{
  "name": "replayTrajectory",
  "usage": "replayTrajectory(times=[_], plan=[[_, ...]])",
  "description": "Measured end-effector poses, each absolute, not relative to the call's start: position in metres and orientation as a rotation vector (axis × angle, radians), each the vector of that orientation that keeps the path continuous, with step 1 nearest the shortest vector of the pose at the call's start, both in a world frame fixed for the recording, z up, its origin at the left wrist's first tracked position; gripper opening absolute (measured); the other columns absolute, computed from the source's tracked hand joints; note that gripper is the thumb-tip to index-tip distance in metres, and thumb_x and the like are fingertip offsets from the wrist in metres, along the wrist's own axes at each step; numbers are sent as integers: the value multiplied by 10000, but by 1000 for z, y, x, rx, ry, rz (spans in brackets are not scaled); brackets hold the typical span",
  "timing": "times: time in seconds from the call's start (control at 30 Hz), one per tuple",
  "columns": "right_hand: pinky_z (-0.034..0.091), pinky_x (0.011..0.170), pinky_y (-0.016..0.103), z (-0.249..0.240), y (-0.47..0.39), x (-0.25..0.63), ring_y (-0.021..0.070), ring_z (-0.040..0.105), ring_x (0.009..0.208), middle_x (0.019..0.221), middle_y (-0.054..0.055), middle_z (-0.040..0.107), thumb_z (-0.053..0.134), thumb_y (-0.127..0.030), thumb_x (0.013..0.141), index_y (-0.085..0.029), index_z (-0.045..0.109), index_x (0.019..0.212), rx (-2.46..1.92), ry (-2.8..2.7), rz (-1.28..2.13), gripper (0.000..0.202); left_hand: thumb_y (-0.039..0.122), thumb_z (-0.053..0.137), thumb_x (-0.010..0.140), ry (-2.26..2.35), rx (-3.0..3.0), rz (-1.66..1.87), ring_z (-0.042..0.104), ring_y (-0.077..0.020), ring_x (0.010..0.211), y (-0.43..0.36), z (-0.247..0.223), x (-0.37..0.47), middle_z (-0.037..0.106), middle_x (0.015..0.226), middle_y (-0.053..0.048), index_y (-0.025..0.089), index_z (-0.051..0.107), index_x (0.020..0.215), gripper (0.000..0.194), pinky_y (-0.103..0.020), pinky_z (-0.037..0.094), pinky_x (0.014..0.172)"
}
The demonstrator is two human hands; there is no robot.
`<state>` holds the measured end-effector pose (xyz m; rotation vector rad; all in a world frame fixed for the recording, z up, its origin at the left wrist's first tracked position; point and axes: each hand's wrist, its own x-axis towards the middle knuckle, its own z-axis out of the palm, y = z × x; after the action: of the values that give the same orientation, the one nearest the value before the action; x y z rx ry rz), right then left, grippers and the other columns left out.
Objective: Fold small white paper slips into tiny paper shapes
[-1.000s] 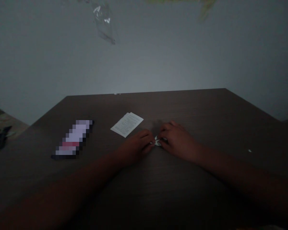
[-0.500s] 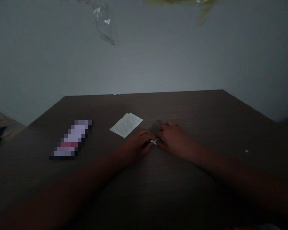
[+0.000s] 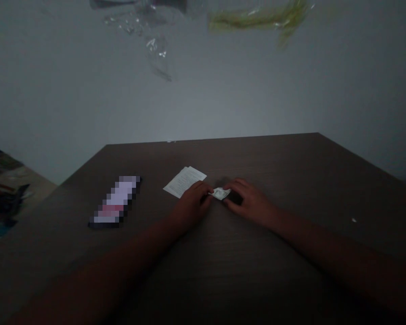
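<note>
Between my two hands is a small creased piece of white paper, low over the table. My left hand pinches its left end with thumb and fingers. At the paper's right side, my right hand has its fingertips on the upper corner, with the thumb lower and a dark gap between thumb and fingers. Just behind my left hand lie printed paper sheets, partly covered by that hand.
A phone with a blurred-out screen lies on the dark wooden table at the left. A tiny white scrap is at the right. The wall stands behind the table, and clutter shows beyond its left edge.
The small paper, mostly hidden between my fingers before, now shows more of its creased surface. My right hand has opened somewhat and shifted right. The whole view has tilted up slightly.
</note>
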<state>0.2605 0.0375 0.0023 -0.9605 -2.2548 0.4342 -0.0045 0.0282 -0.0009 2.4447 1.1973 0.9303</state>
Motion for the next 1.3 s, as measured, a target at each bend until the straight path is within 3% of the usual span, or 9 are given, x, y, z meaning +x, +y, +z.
replayTrajectory(times=[0.17, 0.3, 0.43, 0.6, 0.73, 0.9, 1.03, 1.3], plan=[[584, 894, 388, -5, 57, 265, 235, 741, 948, 1045, 56, 797, 732, -169, 1039, -238, 802, 1097, -1068, -2225, 441, 115, 65, 670, 1000, 1350, 2420, 963, 788, -289, 1148, 35, -4, -7, 799, 1195, -91, 221, 737, 1216, 275, -487, 677, 1060], [579, 881, 371, -7, 66, 267, 232, 747, 928, 1012, 59, 801, 740, -182, 1035, -232, 807, 1057, -1130, -2189, 404, 87, 101, 688, 1016, 1554, 2431, 952, 733, -367, 1320, 41, -2, -14, 782, 1345, -137, 228, 720, 1288, 302, -598, 606, 1196], [604, 909, 391, -10, 72, 267, 243, 770, 957, 1055, 82, 827, 736, -181, 1026, -229, 836, 1115, -1187, -2133, 369, 142, 270, 814, 1004, 1783, 2374, 909, 650, -491, 1428, 49, -4, -27, 724, 1477, -240, 174, 680, 1355, 388, -720, 527, 1235], [622, 964, 419, -13, 77, 264, 255, 781, 1023, 1122, 103, 840, 711, -168, 1023, -224, 856, 1161, -1168, -2129, 341, 207, 356, 799, 1041, 1830, 2352, 808, 739, -403, 1279, 57, -6, -38, 785, 1339, -191, 182, 702, 1279, 310, -585, 601, 1149], [633, 979, 439, -13, 77, 262, 266, 779, 1045, 1130, 101, 842, 674, -148, 1015, -231, 865, 1217, -1125, -2138, 330, 291, 366, 776, 1073, 1781, 2395, 735, 768, -362, 1196, 54, 1, -40, 814, 1255, -155, 190, 736, 1159, 200, -549, 617, 1129], [636, 980, 449, -12, 78, 261, 273, 768, 1038, 1128, 110, 831, 655, -157, 1016, -223, 857, 1289, -1104, -2158, 300, 347, 284, 622, 1149, 1712, 2470, 697, 771, -314, 1126, 48, 6, -38, 806, 1166, -115, 191, 742, 1058, 177, -490, 613, 1114], [643, 994, 478, -11, 77, 260, 295, 764, 1059, 1162, 133, 811, 642, -170, 1015, -197, 829, 1348, -1129, -2150, 289, 383, 253, 627, 1075, 1699, 2516, 631, 749, -310, 909, 52, 6, -36, 764, 939, -111, 220, 716, 885, 213, -467, 646, 953], [605, 1146, 625, 3, 44, 257, 366, 724, 1261, 1304, 186, 787, 597, -194, 1095, -202, 781, 1340, -947, -2198, 24, 306, 187, 647, 1037, 1725, 2601, 619, 706, -296, 938, 35, 26, -27, 696, 977, -88, 234, 667, 972, 82, -414, 603, 913]])
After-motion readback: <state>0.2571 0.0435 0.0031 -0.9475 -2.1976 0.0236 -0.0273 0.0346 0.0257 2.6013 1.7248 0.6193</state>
